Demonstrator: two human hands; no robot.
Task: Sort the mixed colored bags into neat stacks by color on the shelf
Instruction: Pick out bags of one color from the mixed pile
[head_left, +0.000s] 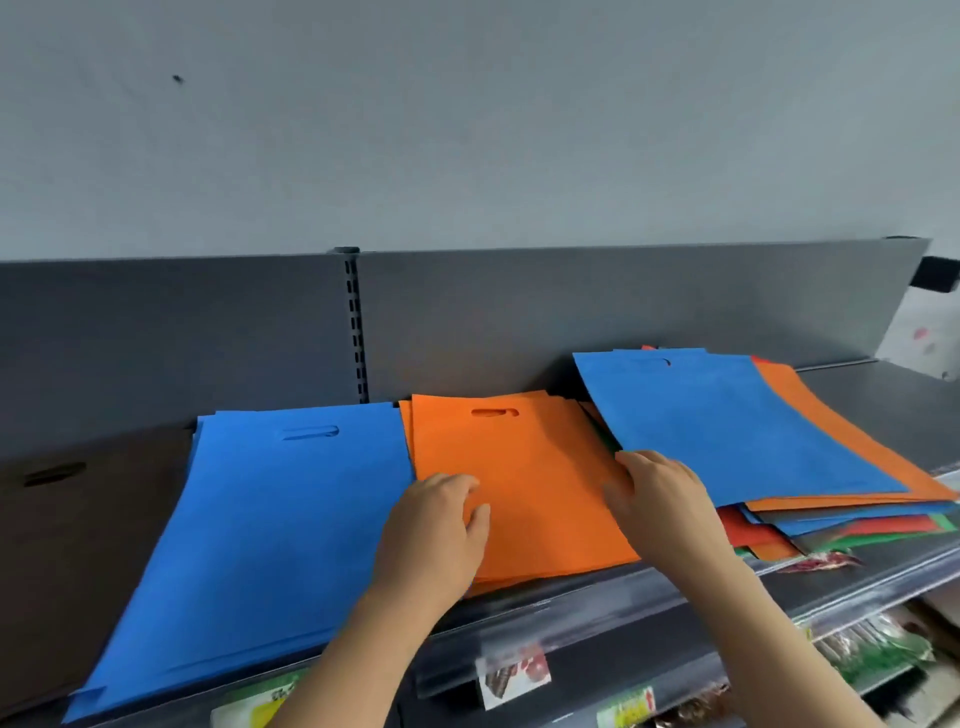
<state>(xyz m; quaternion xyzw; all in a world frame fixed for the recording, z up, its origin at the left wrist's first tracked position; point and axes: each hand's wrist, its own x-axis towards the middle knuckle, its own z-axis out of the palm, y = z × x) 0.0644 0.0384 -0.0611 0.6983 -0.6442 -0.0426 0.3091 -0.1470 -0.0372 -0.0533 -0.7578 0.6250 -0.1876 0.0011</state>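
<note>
On the grey shelf (878, 400) lie flat fabric bags in piles. A dark brown stack (78, 545) is at the far left, a blue stack (270, 535) beside it, an orange stack (524, 467) in the middle. At the right sits the mixed pile (852, 519), with a blue bag (727, 421) on top and orange, red and green edges below. My left hand (441, 530) rests flat on the orange stack's left edge. My right hand (660, 493) lies at the orange stack's right edge, against the mixed pile; neither hand grips a bag.
The shelf's dark back panel (623, 312) with a slotted upright (354, 332) stands behind the stacks. A clear price rail (623, 618) runs along the front edge. Packaged goods (878, 654) hang on the shelf below. A grey wall rises above.
</note>
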